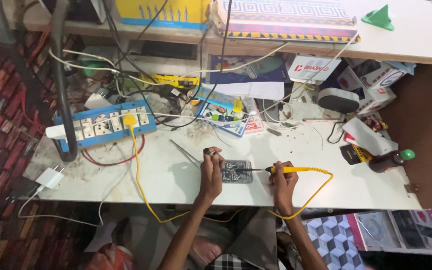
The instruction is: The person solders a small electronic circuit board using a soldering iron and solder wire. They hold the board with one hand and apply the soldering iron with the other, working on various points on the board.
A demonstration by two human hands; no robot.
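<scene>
We have a single view, from the camera worn on the head, and it looks steeply down from above onto a white worktable (176, 180) from the seated person's side. We face the far edge, where a raised shelf (416, 35) runs across the top of the frame. We sit fairly high and far back, so the whole table width shows, with patterned floor (1, 100) at the left. The left hand (211, 172) and right hand (282, 182) appear small, low in the centre, both forearms entering from the bottom edge.
</scene>
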